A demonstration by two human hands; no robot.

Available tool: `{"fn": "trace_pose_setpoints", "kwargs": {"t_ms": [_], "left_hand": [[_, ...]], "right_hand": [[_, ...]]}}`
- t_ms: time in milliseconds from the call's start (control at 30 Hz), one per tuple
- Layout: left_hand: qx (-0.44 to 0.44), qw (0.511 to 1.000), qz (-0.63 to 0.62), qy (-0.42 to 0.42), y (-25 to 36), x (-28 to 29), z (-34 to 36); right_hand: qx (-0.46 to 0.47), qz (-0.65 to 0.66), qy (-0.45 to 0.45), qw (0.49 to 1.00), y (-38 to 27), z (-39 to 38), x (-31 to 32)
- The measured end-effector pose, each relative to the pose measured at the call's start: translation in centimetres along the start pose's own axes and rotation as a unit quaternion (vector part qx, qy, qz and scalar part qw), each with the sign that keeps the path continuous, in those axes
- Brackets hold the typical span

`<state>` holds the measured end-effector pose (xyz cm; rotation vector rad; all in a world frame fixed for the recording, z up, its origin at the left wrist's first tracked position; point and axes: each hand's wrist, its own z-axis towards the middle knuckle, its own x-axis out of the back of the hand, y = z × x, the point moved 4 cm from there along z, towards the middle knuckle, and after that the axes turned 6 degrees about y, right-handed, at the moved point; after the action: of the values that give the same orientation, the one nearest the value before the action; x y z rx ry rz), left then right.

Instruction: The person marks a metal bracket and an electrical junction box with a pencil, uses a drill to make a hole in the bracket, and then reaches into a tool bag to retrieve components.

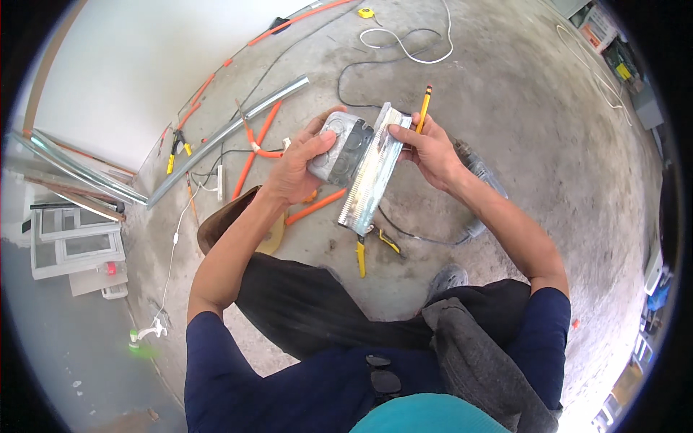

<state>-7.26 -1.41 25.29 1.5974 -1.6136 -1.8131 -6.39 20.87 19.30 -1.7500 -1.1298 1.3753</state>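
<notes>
In front of my chest my left hand grips a grey metal electrical box with round knockouts, thumb across its face. My right hand is closed around the upper end of a short galvanized metal channel with a ridged edge. A yellow pencil also sticks up from between its fingers. The box's side is against or very close to the channel; I cannot tell if they touch. Yellow-handled snips lie on the floor below the channel, their jaws partly hidden by it.
Behind my right forearm lies a corded power tool. Orange conduit pieces, a long metal channel and yellow-handled pliers are on the floor at left. A tape measure and a white cable lie farther off. White window frames stand far left.
</notes>
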Motion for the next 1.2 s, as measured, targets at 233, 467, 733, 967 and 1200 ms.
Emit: {"fn": "trace_pose_setpoints", "kwargs": {"t_ms": [233,467,733,967,1200], "left_hand": [[-0.007,0.997,0.072,-0.017,-0.3,-0.7,-0.4],[-0.040,0.986,0.156,-0.040,-0.5,-1.4,-0.2],[0.036,0.989,0.135,-0.049,-0.1,1.0,0.5],[0.072,0.984,0.117,-0.116,-1.6,-0.5,0.5],[0.102,0.980,0.121,-0.124,-2.6,-1.1,0.8]], "right_hand": [[-0.134,0.066,-0.012,0.989,1.8,0.2,-0.2],[-0.325,0.098,-0.138,0.931,5.6,-0.3,-1.9],[-0.350,-0.028,-0.300,0.887,4.8,-2.8,-3.2],[-0.377,-0.031,-0.374,0.847,6.6,-2.4,-2.9],[-0.386,-0.009,-0.369,0.846,6.7,-2.5,-2.7]]}}
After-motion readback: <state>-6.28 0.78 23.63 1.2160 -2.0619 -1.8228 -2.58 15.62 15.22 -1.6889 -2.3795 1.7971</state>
